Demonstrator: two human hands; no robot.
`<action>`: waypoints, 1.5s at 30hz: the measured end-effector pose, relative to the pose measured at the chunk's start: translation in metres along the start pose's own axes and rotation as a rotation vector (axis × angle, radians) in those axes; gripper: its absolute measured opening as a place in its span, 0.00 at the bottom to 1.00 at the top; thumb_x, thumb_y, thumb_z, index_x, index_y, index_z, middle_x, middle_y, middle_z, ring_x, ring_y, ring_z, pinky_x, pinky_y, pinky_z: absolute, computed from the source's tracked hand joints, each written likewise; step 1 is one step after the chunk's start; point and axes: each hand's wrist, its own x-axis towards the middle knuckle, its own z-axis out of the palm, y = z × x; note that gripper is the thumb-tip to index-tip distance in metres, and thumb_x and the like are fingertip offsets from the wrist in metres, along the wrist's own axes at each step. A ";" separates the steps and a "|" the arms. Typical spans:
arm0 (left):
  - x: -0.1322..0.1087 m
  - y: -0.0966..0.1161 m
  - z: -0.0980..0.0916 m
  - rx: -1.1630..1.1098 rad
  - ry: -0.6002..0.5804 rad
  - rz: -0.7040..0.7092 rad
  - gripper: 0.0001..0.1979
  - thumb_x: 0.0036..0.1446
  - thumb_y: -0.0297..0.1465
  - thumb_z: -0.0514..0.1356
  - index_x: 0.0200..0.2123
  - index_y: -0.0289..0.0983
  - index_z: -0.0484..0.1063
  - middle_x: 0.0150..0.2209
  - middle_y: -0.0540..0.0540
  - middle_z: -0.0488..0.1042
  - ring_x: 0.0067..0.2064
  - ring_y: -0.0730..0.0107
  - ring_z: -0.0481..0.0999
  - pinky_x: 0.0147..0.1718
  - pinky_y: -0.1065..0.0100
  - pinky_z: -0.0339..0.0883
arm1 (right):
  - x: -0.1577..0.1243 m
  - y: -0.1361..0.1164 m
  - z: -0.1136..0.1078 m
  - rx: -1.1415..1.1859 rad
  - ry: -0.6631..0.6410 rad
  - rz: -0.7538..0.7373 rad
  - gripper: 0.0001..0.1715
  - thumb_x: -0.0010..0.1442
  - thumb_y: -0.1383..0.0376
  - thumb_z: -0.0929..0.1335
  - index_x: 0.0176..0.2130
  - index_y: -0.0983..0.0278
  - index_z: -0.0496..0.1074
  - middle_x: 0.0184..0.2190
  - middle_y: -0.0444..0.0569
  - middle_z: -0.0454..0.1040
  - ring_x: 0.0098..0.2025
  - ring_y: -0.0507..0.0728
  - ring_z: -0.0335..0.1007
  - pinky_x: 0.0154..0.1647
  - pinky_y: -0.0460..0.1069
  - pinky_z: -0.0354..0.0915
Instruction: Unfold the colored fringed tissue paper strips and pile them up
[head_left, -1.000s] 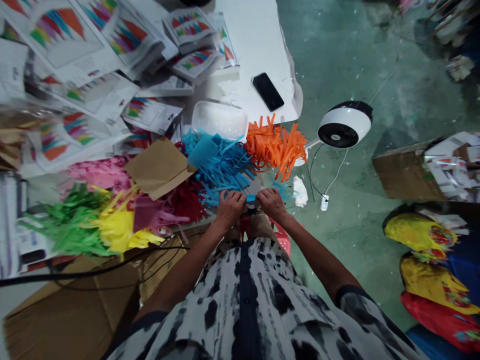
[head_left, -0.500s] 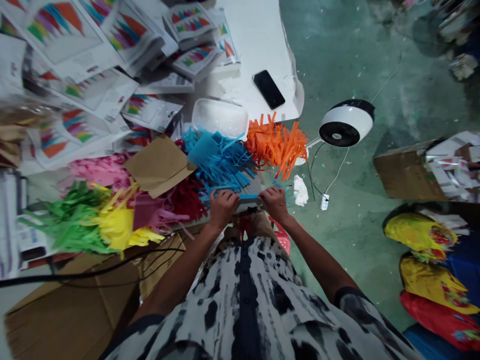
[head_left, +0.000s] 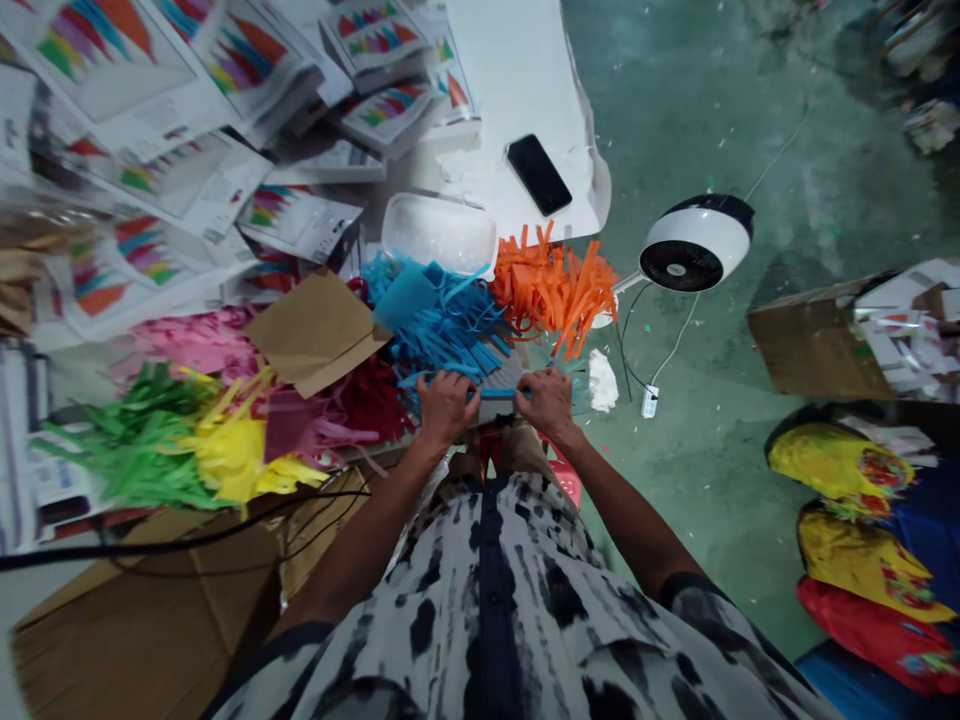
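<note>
My left hand [head_left: 448, 408] and my right hand [head_left: 545, 403] grip the two ends of a thin blue paper strip [head_left: 495, 394], holding it stretched between them. Just below the strip lies a pale grey flat piece [head_left: 499, 408], partly hidden by my hands. Blue fringed paper [head_left: 442, 320] is heaped beyond my left hand. Orange fringed paper [head_left: 555, 290] lies beyond my right hand. Dark red paper fringe [head_left: 364, 400] lies to the left of my left hand.
Yellow [head_left: 225, 455], green [head_left: 127, 450] and pink [head_left: 187, 340] fringes, a kraft paper sheet [head_left: 319, 335], a plastic tub [head_left: 439, 232], a phone [head_left: 538, 175] and printed sheets [head_left: 112, 70] crowd the worktop. A white fan [head_left: 694, 245] and its cable stand on the green floor.
My left hand has moved left, away from my right hand, and both hands have risen slightly. The blue strip now spans a wider gap. The view has shifted slightly.
</note>
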 end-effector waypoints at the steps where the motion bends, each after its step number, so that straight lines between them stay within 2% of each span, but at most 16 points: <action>1: 0.000 -0.001 0.000 -0.006 0.000 0.004 0.08 0.66 0.38 0.61 0.38 0.41 0.77 0.42 0.40 0.81 0.51 0.47 0.73 0.60 0.39 0.50 | -0.001 0.000 0.000 0.006 0.001 -0.006 0.06 0.64 0.60 0.71 0.36 0.58 0.78 0.39 0.49 0.81 0.50 0.64 0.65 0.47 0.55 0.49; 6: 0.000 -0.004 0.003 -0.029 0.009 0.010 0.08 0.65 0.38 0.62 0.38 0.41 0.77 0.43 0.40 0.81 0.52 0.47 0.73 0.60 0.40 0.51 | -0.007 0.001 0.006 -0.004 0.055 -0.057 0.03 0.63 0.63 0.70 0.36 0.60 0.76 0.41 0.51 0.78 0.51 0.64 0.64 0.47 0.56 0.50; 11: 0.001 0.001 0.001 -0.012 0.020 -0.011 0.07 0.64 0.38 0.62 0.37 0.41 0.77 0.42 0.40 0.81 0.51 0.46 0.73 0.59 0.39 0.52 | -0.004 -0.007 0.010 -0.072 0.077 -0.025 0.04 0.62 0.63 0.70 0.37 0.62 0.74 0.42 0.56 0.77 0.51 0.67 0.63 0.47 0.58 0.51; 14: 0.000 0.008 -0.002 0.035 0.074 0.000 0.07 0.65 0.36 0.62 0.42 0.41 0.77 0.44 0.38 0.80 0.52 0.45 0.72 0.60 0.38 0.50 | -0.001 -0.011 0.008 -0.124 0.070 -0.019 0.07 0.62 0.62 0.69 0.39 0.63 0.75 0.43 0.60 0.76 0.50 0.68 0.63 0.48 0.59 0.52; 17: -0.003 0.016 0.002 0.053 0.118 0.120 0.09 0.68 0.33 0.59 0.48 0.44 0.77 0.49 0.40 0.80 0.56 0.48 0.72 0.63 0.40 0.48 | -0.004 -0.015 0.009 -0.145 0.111 -0.045 0.09 0.64 0.63 0.68 0.43 0.64 0.75 0.45 0.60 0.77 0.51 0.68 0.64 0.50 0.60 0.52; 20: -0.007 0.019 0.011 0.037 0.041 0.339 0.11 0.70 0.30 0.56 0.49 0.45 0.77 0.47 0.44 0.81 0.55 0.54 0.74 0.64 0.45 0.51 | -0.014 -0.014 0.020 -0.135 0.131 -0.203 0.08 0.69 0.65 0.66 0.45 0.60 0.76 0.46 0.56 0.79 0.53 0.66 0.65 0.54 0.59 0.50; 23: -0.014 0.010 0.020 0.043 0.018 0.430 0.14 0.71 0.29 0.55 0.55 0.45 0.76 0.51 0.44 0.81 0.55 0.55 0.76 0.65 0.45 0.51 | -0.029 0.000 0.036 -0.139 0.162 -0.327 0.12 0.72 0.66 0.66 0.49 0.57 0.78 0.50 0.52 0.81 0.56 0.63 0.66 0.56 0.58 0.48; 26: -0.025 -0.012 0.020 0.027 0.084 0.394 0.17 0.71 0.28 0.54 0.58 0.47 0.75 0.55 0.44 0.80 0.57 0.55 0.76 0.67 0.42 0.47 | -0.044 0.023 0.045 -0.154 0.229 -0.335 0.17 0.72 0.67 0.66 0.57 0.55 0.76 0.56 0.51 0.80 0.58 0.63 0.67 0.56 0.59 0.47; 29: -0.036 -0.031 0.011 0.017 0.175 0.314 0.16 0.69 0.28 0.56 0.53 0.50 0.78 0.55 0.47 0.81 0.60 0.54 0.75 0.69 0.38 0.42 | -0.051 0.041 0.044 -0.164 0.255 -0.318 0.21 0.72 0.70 0.66 0.58 0.54 0.76 0.58 0.51 0.80 0.59 0.63 0.67 0.57 0.59 0.47; 32: -0.039 -0.029 0.004 0.047 0.246 0.264 0.12 0.67 0.29 0.59 0.46 0.48 0.81 0.58 0.47 0.79 0.63 0.51 0.71 0.69 0.36 0.39 | -0.047 0.041 0.040 -0.160 0.262 -0.315 0.19 0.70 0.70 0.66 0.55 0.56 0.78 0.56 0.50 0.81 0.59 0.63 0.67 0.58 0.60 0.47; 34: -0.034 -0.016 0.004 0.048 0.227 0.283 0.11 0.66 0.29 0.60 0.45 0.47 0.81 0.58 0.45 0.78 0.63 0.51 0.71 0.68 0.40 0.45 | -0.042 0.034 0.036 -0.155 0.268 -0.303 0.14 0.70 0.69 0.67 0.51 0.58 0.79 0.55 0.50 0.81 0.59 0.63 0.67 0.58 0.60 0.47; 36: -0.025 -0.001 0.007 0.033 0.144 0.342 0.11 0.67 0.30 0.59 0.47 0.46 0.80 0.55 0.43 0.79 0.59 0.54 0.73 0.63 0.46 0.55 | -0.038 0.027 0.031 -0.150 0.267 -0.294 0.10 0.68 0.67 0.68 0.46 0.59 0.79 0.54 0.51 0.81 0.59 0.63 0.67 0.59 0.60 0.46; 38: -0.014 0.011 0.011 0.029 0.064 0.370 0.10 0.68 0.31 0.58 0.48 0.45 0.78 0.51 0.42 0.80 0.56 0.54 0.74 0.58 0.49 0.59 | -0.034 0.022 0.025 -0.147 0.255 -0.286 0.08 0.67 0.67 0.69 0.43 0.60 0.79 0.54 0.52 0.80 0.60 0.64 0.65 0.61 0.61 0.45; 41: -0.002 0.016 0.014 0.038 0.012 0.335 0.09 0.69 0.32 0.57 0.46 0.44 0.77 0.49 0.41 0.81 0.55 0.52 0.74 0.56 0.48 0.58 | -0.029 0.014 0.015 -0.143 0.211 -0.280 0.06 0.66 0.66 0.68 0.41 0.61 0.77 0.53 0.54 0.79 0.61 0.65 0.64 0.62 0.62 0.44; 45: 0.003 0.011 0.016 0.017 -0.008 0.290 0.10 0.70 0.32 0.56 0.47 0.44 0.77 0.49 0.40 0.81 0.54 0.52 0.74 0.56 0.47 0.55 | -0.020 0.004 0.014 -0.124 0.155 -0.284 0.10 0.71 0.64 0.65 0.42 0.58 0.77 0.50 0.52 0.79 0.58 0.62 0.64 0.60 0.60 0.44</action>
